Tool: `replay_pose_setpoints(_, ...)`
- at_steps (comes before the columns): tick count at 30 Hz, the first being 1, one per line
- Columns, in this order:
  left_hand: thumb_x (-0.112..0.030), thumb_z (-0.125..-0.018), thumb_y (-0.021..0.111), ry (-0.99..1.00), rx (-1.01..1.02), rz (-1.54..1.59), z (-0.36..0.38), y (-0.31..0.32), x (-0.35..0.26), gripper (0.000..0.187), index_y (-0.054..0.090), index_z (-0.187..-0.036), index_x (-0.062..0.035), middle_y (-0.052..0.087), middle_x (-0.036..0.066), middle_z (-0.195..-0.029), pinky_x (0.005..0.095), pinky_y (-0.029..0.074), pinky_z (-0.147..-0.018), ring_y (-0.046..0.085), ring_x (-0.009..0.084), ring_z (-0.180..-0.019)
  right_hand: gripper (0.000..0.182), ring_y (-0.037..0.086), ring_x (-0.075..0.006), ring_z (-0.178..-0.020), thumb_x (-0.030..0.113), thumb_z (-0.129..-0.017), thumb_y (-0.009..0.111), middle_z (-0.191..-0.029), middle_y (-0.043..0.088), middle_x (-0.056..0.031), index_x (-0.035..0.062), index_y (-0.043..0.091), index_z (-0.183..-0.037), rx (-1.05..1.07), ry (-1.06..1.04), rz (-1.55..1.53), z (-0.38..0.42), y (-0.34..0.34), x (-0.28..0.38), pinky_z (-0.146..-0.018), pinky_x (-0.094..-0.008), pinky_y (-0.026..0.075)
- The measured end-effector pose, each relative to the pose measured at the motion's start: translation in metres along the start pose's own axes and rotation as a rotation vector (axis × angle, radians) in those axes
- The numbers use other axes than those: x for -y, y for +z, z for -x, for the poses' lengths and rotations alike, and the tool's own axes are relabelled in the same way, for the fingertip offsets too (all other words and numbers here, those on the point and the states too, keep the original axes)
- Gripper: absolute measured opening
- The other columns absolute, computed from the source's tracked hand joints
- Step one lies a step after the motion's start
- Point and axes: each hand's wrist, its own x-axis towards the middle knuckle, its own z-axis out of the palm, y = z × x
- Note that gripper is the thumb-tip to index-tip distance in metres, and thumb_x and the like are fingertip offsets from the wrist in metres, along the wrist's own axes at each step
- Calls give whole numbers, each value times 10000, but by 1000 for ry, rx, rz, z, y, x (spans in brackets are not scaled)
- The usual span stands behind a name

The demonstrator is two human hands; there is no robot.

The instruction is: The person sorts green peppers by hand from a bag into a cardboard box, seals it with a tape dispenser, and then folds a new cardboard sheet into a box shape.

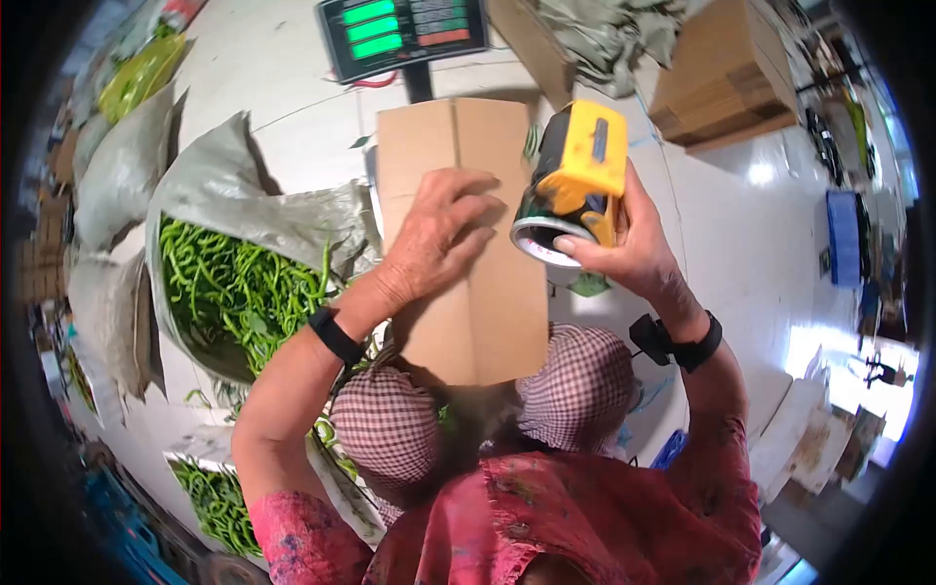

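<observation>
A closed cardboard box (pixel 497 322) lies before my knees, its centre seam running away from me. My left hand (pixel 444 234) rests on its top, palm down, fingers stretched and a little apart across the seam. In my right hand (pixel 634 239) is a yellow and black tape dispenser (pixel 595 146), raised over the box's right edge. My thumb presses at the rim of the tape roll (pixel 556 234), whose hollow core faces me. The fingers behind the dispenser are mostly hidden.
Beyond the box stands a scale display (pixel 405 34) with green digits. An open sack of green chili peppers (pixel 244 283) leans at the left, near several filled sacks (pixel 132 180). Another cardboard box (pixel 726 83) sits at the back right. More peppers (pixel 214 502) lie at lower left.
</observation>
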Motion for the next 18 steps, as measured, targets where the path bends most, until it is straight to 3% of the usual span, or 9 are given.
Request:
replay_pose_setpoints(1, -110, -823, 657, -79, -45, 100, 6, -5, -6, 298, 634, -1114, -45, 566, 148, -1223, 421, 409, -1009, 499, 344, -1148, 716, 576, -175, -1106, 94, -699, 788, -1170, 592, -124, 7, 410, -1300, 48, -16, 204, -6, 7, 8, -984, -332, 451)
replay_pose_setpoints(3, -274, -964, 526, -402, -97, 679, 14, -20, -4, 354, 593, -1204, -22, 614, 113, -1149, 355, 457, -931, 586, 244, -1030, 648, 638, -213, -1008, 82, -683, 789, -1054, 648, -136, 9, 459, -1236, 91, -126, 498, -16, 21, 11, -908, -349, 490)
replay_pose_setpoints(4, -347, -1005, 467, -610, -177, 984, 18, -31, -11, 424, 573, -1230, -3, 625, 102, -1121, 328, 469, -902, 605, 207, -993, 648, 638, -213, -1008, 82, -683, 789, -1054, 648, -136, 9, 459, -1236, 118, -134, 495, -20, 29, 9, -908, -349, 490)
replay_pose_setpoints(5, -482, -1021, 378, -627, -227, 1160, 19, -44, -25, 584, 544, -1248, 30, 628, 77, -1061, 294, 479, -849, 602, 148, -955, 645, 646, -240, -990, 81, -677, 786, -1046, 649, -152, 11, 465, -1232, 137, -200, 552, -23, 35, 6, -892, -353, 496)
replay_pose_setpoints(8, -574, -993, 373, -661, -203, 1254, 38, -60, -25, 652, 505, -1298, -13, 618, 58, -1090, 282, 484, -795, 587, 130, -897, 638, 658, -325, -941, 82, -659, 778, -1024, 643, -188, 24, 483, -1222, 187, -280, 612, -29, 46, 9, -841, -374, 509)
replay_pose_setpoints(10, -596, -974, 413, -683, -207, 1222, 38, -64, -27, 632, 581, -1205, -32, 640, 26, -995, 256, 477, -745, 589, 98, -851, 628, 622, -402, -956, 73, -644, 726, -1029, 619, -201, 35, 482, -1221, 211, -308, 689, -30, 52, 13, -823, -417, 508)
replay_pose_setpoints(12, -555, -987, 430, -701, -191, 902, 37, -63, -29, 556, 647, -1071, -50, 647, -10, -884, 234, 462, -703, 579, 70, -785, 626, 619, -410, -954, 75, -643, 726, -1031, 619, -203, 35, 483, -1219, 241, -318, 718, -32, 55, 15, -820, -424, 509)
replay_pose_setpoints(13, -446, -1008, 472, -718, -256, 908, 36, -61, -34, 441, 673, -991, -54, 644, -31, -802, 209, 442, -656, 561, 44, -727, 625, 615, -418, -953, 77, -642, 725, -1034, 619, -205, 35, 485, -1217, 260, -330, 745, -34, 57, 16, -817, -430, 510)
replay_pose_setpoints(18, -313, -1013, 510, -537, -400, 714, 55, -37, 0, 315, 655, -931, -45, 596, -47, -751, 189, 398, -588, 497, 39, -647, 577, 608, -422, -904, 106, -664, 759, -992, 612, -199, 36, 491, -1170, 328, -356, 848, -42, 69, 26, -751, -456, 506)
